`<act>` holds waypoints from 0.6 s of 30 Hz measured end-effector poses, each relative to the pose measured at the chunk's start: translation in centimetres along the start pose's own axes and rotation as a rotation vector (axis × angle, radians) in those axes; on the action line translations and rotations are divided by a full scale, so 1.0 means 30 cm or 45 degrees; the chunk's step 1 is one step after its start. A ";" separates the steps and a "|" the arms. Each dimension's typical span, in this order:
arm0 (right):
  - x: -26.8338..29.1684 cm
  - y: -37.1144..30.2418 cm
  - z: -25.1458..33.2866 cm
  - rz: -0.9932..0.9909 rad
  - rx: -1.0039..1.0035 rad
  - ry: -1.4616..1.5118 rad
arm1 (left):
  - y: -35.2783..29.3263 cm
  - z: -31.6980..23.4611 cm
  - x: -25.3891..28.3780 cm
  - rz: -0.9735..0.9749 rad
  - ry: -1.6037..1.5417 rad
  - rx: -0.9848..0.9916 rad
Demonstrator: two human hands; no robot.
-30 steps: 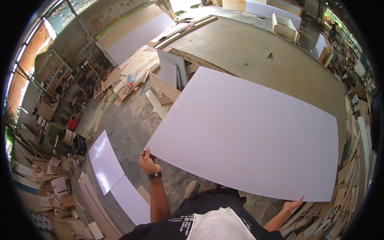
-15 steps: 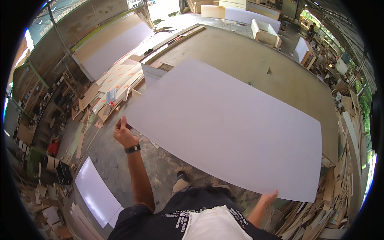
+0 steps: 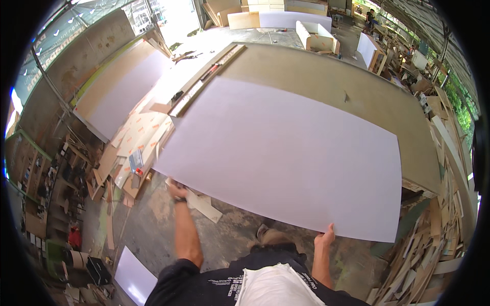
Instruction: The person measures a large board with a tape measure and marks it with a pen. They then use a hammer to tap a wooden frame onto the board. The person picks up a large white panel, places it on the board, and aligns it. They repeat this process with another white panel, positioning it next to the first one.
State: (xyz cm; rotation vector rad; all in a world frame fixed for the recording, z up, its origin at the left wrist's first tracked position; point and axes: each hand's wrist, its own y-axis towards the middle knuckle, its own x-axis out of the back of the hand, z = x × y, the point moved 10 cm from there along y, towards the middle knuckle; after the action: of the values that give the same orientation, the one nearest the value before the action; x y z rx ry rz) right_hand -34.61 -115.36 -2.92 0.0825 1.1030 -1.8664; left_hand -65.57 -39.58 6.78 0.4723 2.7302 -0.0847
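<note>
A large white sheet (image 3: 280, 153) lies over the workbench, its near edge sticking out toward me. My left hand (image 3: 176, 189), slightly blurred, is at that near edge close to the left corner, fingers bent against it and partly hidden. Farther right, my right hand (image 3: 325, 235) grips the same edge, thumb on top and the other fingers underneath. The wide greenish-brown bench top (image 3: 296, 66) shows beyond the sheet. A long wooden strip (image 3: 196, 94) runs along the bench's left side.
Wood offcuts (image 3: 418, 255) are heaped at the right. Boards and scraps (image 3: 145, 127) lie left of the bench, with a smaller white panel (image 3: 135, 278) on the floor at lower left. A light offcut (image 3: 204, 205) lies below the sheet's edge. Another person (image 3: 369, 18) stands far back.
The sheet has come down flatter and squarer over the bench, its left part reaching the wooden strip. My left hand has moved lower and slightly right; my right hand has shifted left and up.
</note>
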 end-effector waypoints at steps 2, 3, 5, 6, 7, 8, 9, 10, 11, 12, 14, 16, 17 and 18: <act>0.068 0.058 -0.002 -0.209 0.053 -0.058 | -0.237 0.440 -0.347 -0.394 -0.333 0.721; -0.021 0.058 -0.143 -0.137 -0.099 -0.018 | -0.164 0.508 -0.161 -0.302 -0.487 0.684; 0.017 0.091 -0.138 -0.232 -0.061 -0.072 | -0.276 0.622 -0.255 -0.720 -0.451 0.890; 0.005 0.097 -0.142 -0.252 -0.069 -0.109 | -0.217 0.597 -0.276 -0.606 -0.352 0.853; 0.011 0.125 -0.160 -0.166 -0.086 -0.119 | -0.156 0.559 -0.284 -0.493 -0.254 0.815; -0.019 0.119 -0.164 -0.155 -0.077 -0.167 | -0.119 0.525 -0.243 -0.400 -0.150 0.774; -0.054 0.088 -0.166 -0.144 -0.068 -0.212 | -0.052 0.479 -0.218 -0.343 -0.024 0.659; -0.089 0.067 -0.169 -0.133 -0.058 -0.257 | -0.032 0.465 -0.187 -0.396 0.049 0.590; -0.101 0.054 -0.163 -0.165 -0.019 -0.209 | -0.014 0.413 -0.268 -0.412 0.130 0.552; -0.130 0.040 -0.171 -0.184 -0.003 -0.173 | 0.010 0.338 -0.310 -0.449 0.217 0.496; -0.192 -0.007 -0.194 -0.156 -0.031 -0.187 | 0.060 0.276 -0.282 -0.509 0.190 0.370; -0.272 -0.057 -0.202 -0.084 -0.068 -0.229 | 0.107 0.240 -0.299 -0.517 0.202 0.313; -0.325 -0.080 -0.219 -0.020 -0.114 -0.229 | 0.135 0.233 -0.273 -0.535 0.238 0.318; -0.363 -0.104 -0.233 0.031 -0.150 -0.220 | 0.152 0.231 -0.280 -0.548 0.255 0.327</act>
State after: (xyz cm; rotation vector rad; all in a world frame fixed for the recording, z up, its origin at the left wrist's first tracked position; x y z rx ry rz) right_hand -33.40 -102.45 0.09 -0.1300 1.0843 -1.7472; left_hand -54.28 -38.75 3.43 -0.0555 2.9868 -0.5301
